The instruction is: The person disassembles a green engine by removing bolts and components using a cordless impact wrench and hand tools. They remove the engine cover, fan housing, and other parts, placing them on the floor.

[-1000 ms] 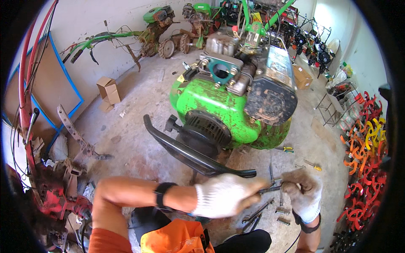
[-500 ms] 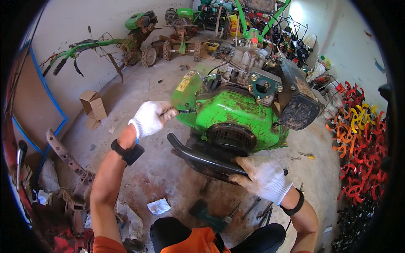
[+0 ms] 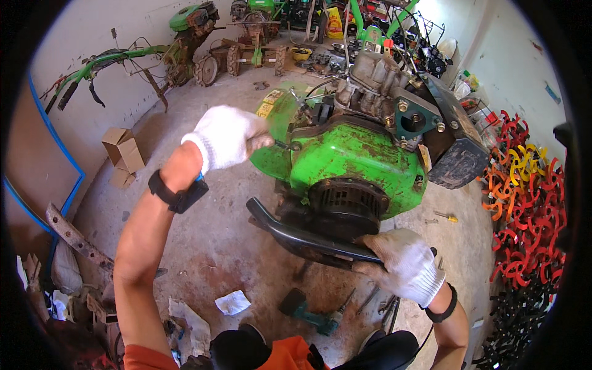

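Note:
A green engine [image 3: 348,151], stained with dirt, stands before me, part of a tiller-like machine. At its left side my gloved left hand [image 3: 231,135] is closed round a short black starter handle [image 3: 280,144], mostly hidden by the fingers. My gloved right hand [image 3: 401,256] grips the right part of a black curved tubular bar [image 3: 302,237] in front of the engine. Just above that bar sits the black slotted starter cover [image 3: 345,203]. A dark triangular flange [image 3: 414,117] with brass-coloured nuts and a dirty black box-shaped cover [image 3: 459,163] are at the upper right.
On the floor near my knees lie a teal power drill [image 3: 311,311], a white cloth [image 3: 233,303] and several hand tools. A screwdriver [image 3: 447,216] lies to the right. Curved tiller blades [image 3: 524,234] are heaped beyond. A cardboard box [image 3: 123,151] and another green tiller [image 3: 191,46] stand left.
My left hand has turned and risen slightly, still at the starter handle. My right hand stays on the bar. The whole view has shifted a little.

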Demonstrator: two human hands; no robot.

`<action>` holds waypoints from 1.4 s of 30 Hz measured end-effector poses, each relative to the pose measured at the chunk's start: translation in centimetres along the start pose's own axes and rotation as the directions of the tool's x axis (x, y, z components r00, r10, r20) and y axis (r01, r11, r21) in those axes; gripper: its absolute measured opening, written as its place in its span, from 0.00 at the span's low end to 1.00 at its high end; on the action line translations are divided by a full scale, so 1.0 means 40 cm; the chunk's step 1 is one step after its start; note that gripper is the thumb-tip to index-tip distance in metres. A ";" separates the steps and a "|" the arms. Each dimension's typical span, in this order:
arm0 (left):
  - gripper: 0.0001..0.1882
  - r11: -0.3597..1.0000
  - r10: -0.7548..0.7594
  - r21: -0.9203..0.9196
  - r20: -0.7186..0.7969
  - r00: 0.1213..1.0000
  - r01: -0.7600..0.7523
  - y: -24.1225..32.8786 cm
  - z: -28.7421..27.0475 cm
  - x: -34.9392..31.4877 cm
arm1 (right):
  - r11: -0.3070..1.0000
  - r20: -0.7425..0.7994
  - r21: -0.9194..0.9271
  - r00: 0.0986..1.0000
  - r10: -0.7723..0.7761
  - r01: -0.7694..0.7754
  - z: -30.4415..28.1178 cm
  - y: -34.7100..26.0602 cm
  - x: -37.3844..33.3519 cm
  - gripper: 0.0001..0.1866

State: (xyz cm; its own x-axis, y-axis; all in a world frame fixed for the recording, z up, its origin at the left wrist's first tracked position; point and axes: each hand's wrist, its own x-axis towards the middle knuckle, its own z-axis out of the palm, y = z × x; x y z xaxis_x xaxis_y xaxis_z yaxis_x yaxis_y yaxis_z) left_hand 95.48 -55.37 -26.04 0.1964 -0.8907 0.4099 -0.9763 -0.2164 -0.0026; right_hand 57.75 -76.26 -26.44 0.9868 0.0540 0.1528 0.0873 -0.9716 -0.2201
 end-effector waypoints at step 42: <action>0.16 0.910 -0.318 -0.213 0.190 0.929 0.355 0.010 0.050 -0.010 | 0.922 -0.262 -0.355 0.930 -0.259 0.157 -0.038 -0.115 0.297 0.28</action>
State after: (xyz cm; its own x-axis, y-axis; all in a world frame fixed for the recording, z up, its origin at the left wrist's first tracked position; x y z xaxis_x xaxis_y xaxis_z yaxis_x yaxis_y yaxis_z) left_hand 95.21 -55.90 -28.03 0.5098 -0.8346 0.2086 -0.8385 -0.4279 0.3372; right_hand 68.88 -71.48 -22.14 0.8591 0.2411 0.4514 0.1865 -0.9689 0.1627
